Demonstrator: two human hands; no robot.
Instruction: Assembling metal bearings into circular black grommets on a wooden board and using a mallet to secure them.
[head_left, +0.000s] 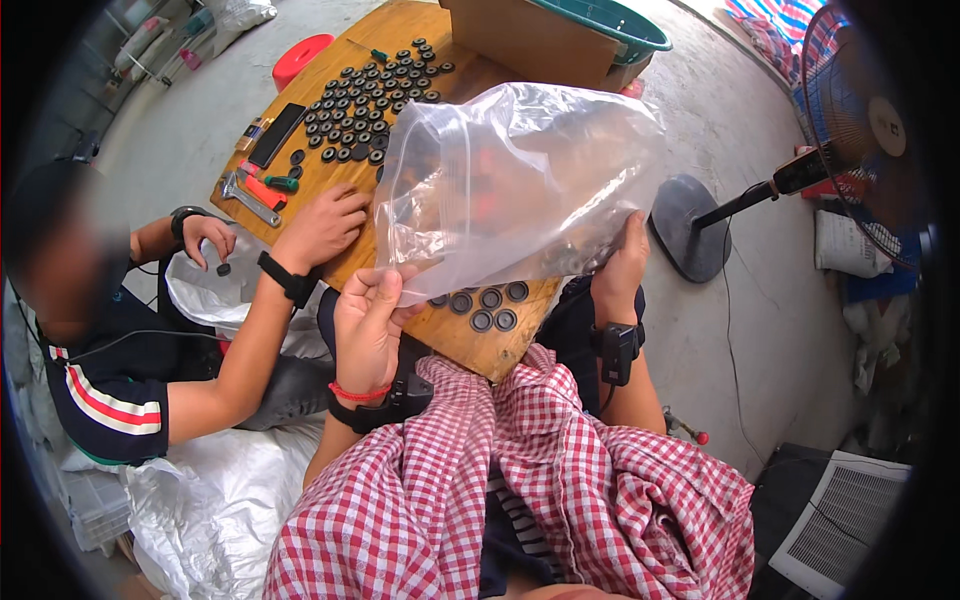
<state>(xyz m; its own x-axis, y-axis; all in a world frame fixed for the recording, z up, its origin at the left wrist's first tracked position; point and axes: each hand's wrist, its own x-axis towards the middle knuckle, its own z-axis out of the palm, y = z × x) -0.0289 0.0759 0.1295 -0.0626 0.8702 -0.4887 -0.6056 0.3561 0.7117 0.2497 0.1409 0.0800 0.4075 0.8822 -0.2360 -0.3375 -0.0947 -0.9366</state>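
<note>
A large see-through plastic bag [520, 185] stretches between my two hands above the wooden table [490, 345]. My left hand [366, 325] pinches its lower left edge between thumb and fingers. On the far side, my right hand [622, 268] grips the bag's lower right part, its fingers partly hidden behind the plastic. Whether anything lies inside the bag's lower right end, I cannot tell. Under and in front of it, several round black rubber-like discs [481, 321] rest on the near end of the table. Many more black discs [345, 125] with pale centres cover the far part.
At the left, a co-worker's hand [335, 225] rests on the table and the other hand [208, 238] holds a small black piece. An adjustable wrench [250, 200] and a screwdriver [282, 184] lie nearby. A cardboard box [535, 42] stands at the back, a fan base [690, 230] at the right.
</note>
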